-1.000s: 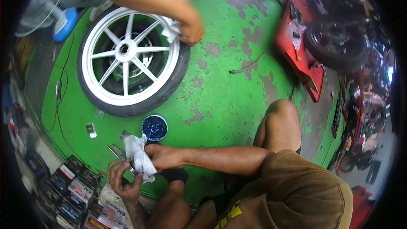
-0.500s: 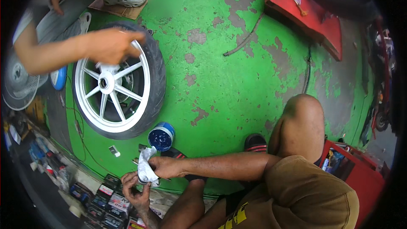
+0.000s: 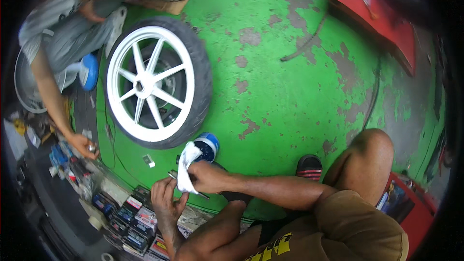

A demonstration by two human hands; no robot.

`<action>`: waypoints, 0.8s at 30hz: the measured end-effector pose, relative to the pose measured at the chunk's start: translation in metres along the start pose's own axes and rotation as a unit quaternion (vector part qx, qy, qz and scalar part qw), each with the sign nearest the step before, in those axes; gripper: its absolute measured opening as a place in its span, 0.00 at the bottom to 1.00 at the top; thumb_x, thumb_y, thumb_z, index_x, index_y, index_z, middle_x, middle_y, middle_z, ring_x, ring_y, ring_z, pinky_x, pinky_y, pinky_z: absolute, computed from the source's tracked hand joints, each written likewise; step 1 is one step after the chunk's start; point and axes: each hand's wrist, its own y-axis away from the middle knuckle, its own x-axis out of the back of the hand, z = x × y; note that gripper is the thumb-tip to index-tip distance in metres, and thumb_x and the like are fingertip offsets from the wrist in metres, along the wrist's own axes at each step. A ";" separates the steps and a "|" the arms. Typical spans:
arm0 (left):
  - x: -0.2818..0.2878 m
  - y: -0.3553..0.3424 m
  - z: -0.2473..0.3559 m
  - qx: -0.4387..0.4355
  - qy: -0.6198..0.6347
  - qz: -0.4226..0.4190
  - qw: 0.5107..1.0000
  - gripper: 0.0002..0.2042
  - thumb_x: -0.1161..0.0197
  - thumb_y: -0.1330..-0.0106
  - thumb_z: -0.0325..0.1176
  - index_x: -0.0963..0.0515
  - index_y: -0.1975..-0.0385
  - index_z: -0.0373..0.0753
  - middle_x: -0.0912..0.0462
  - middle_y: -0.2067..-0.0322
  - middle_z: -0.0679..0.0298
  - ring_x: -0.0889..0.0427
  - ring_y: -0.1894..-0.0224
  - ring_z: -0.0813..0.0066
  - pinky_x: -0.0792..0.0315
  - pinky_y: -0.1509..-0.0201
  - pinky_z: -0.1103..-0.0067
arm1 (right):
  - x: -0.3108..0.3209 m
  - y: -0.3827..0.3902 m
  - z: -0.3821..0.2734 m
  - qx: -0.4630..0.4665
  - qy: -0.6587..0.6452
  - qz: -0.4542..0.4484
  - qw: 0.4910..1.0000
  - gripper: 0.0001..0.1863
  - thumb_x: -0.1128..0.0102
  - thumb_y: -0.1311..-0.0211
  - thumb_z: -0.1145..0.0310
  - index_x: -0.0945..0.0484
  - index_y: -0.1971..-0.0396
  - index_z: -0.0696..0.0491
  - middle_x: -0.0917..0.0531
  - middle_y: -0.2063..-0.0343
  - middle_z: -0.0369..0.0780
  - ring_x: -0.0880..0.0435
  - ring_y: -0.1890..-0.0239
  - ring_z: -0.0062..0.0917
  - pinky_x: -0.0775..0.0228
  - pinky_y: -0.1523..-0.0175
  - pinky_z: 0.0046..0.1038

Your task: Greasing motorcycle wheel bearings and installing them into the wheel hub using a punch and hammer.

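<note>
A crumpled white cloth [image 3: 186, 166] is bunched in my right hand [image 3: 208, 176], closed with the fingers partly hidden behind it. From the cloth sticks out a thin dark metal rod [image 3: 203, 195], most of its length covered. My left hand [image 3: 166, 197] is curled at the cloth's left side, fingers and thumb closed about the rod. Just beyond the cloth stands a blue and white tub [image 3: 209, 141] of dark blue grease. Farther off, a white spoked wheel [image 3: 147, 85] with a black tyre lies on the floor.
Across the wheel at the far left a co-worker crouches, one hand [image 3: 84, 146] holding a small metal piece near cluttered tools. A fan [image 3: 34, 82] stands beside them. Boxed batteries [image 3: 137, 220] line the lower left. A red stand [image 3: 382, 29] is at the far right, a red cabinet [image 3: 411, 212] nearer.
The co-worker's arm has moved from over the wheel to the tools at left. My view has shifted, so the floor scene sits further right. My hands keep working at the cloth.
</note>
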 end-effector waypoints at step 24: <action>-0.057 -0.032 -0.171 0.099 0.403 0.241 0.877 0.21 0.23 0.53 0.20 0.20 0.57 0.34 0.21 0.58 0.59 0.20 0.59 0.71 0.23 0.55 0.78 | 0.037 -0.257 -0.058 0.016 0.629 0.088 0.772 0.16 0.46 0.44 0.74 0.18 0.56 0.57 0.24 0.54 0.55 0.18 0.60 0.51 0.26 0.50 0.45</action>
